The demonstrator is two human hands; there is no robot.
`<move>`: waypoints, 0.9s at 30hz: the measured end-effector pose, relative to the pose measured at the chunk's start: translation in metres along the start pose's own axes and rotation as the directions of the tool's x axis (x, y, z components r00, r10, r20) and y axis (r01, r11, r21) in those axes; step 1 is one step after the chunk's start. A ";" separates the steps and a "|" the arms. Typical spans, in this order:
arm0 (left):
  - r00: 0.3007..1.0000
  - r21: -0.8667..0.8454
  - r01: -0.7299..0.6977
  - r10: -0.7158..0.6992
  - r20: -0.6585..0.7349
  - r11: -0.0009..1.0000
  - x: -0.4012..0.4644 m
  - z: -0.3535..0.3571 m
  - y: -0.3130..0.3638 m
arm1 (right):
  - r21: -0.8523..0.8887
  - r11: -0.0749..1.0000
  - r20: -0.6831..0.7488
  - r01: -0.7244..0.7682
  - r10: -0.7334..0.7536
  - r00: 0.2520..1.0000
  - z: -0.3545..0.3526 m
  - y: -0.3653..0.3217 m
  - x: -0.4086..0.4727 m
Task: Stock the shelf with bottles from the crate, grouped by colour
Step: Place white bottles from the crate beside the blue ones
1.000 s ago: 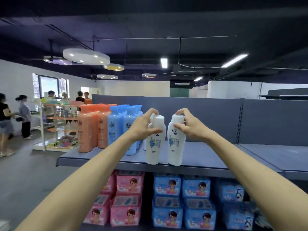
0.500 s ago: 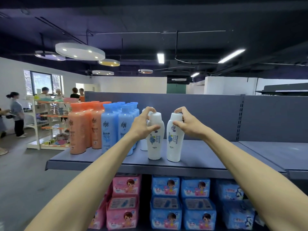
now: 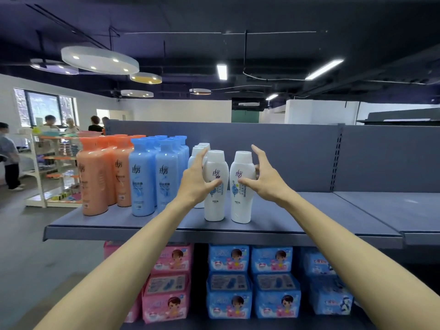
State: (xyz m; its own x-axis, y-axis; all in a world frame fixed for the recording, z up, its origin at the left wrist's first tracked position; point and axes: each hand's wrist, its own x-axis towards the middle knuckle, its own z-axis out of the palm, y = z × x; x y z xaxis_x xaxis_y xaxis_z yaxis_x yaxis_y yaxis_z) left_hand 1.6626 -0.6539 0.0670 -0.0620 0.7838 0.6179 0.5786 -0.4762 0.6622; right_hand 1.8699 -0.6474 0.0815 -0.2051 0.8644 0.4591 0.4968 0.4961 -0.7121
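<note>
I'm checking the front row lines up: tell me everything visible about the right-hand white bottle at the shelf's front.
The right white bottle is glossy plastic with a white cap, a dark logo and a blue label. It stands upright near the front edge of the grey shelf, close beside the left white bottle. The right hand is spread around it, thumb on its label.

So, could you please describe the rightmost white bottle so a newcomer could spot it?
On the grey top shelf, bottles run orange, blue, then white. At the front stand two white bottles; it is the right one, beside the right hand, with only bare shelf to its right.
</note>
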 end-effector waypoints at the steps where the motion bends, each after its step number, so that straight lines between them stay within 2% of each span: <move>1: 0.999 0.029 0.009 -0.008 -0.032 1.000 -0.004 0.003 -0.001 | 0.010 1.000 -0.026 -0.016 0.016 1.000 0.003 0.003 -0.002; 3: 0.993 0.181 0.042 -0.022 -0.112 0.983 -0.015 0.012 -0.002 | -0.020 0.998 -0.045 -0.061 0.060 0.997 0.010 0.012 -0.004; 6: 0.976 0.388 0.179 -0.113 -0.185 0.904 -0.030 0.027 0.003 | -0.047 0.992 -0.014 -0.116 0.115 0.993 0.017 0.027 -0.005; 11: 0.965 0.393 0.257 -0.208 -0.163 0.883 -0.034 0.042 0.001 | -0.059 0.996 0.089 -0.064 0.069 0.994 0.009 0.034 -0.003; 15: 0.962 0.380 0.268 -0.225 -0.153 0.885 -0.034 0.046 -0.001 | 0.038 0.996 0.152 -0.079 0.072 0.986 0.007 0.037 -0.002; 19: 0.958 0.363 0.285 -0.254 -0.132 0.887 -0.038 0.052 -0.005 | 0.021 0.995 0.034 -0.096 0.095 0.995 0.015 0.033 -0.009; 21: 0.958 0.367 0.286 -0.255 -0.130 0.885 -0.040 0.054 -0.008 | -0.033 0.997 -0.125 -0.076 0.072 0.990 0.024 0.029 -0.019; 24: 0.961 0.382 0.275 -0.241 -0.135 0.882 -0.040 0.057 -0.012 | -0.214 0.976 -0.372 -0.050 -0.034 0.928 0.043 0.024 -0.036; 27: 0.962 0.399 0.270 -0.230 -0.146 0.876 -0.038 0.058 -0.013 | -0.328 0.943 -0.403 -0.066 -0.076 0.912 0.064 0.018 -0.047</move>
State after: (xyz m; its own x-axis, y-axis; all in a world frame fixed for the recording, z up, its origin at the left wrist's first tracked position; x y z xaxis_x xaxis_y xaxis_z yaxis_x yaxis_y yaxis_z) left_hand 1.7045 -0.6547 0.0105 -0.3114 0.8057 0.5038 0.8147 -0.0466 0.5780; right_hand 1.8349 -0.6742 0.0127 0.1148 0.7174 0.6872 0.7580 0.3838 -0.5273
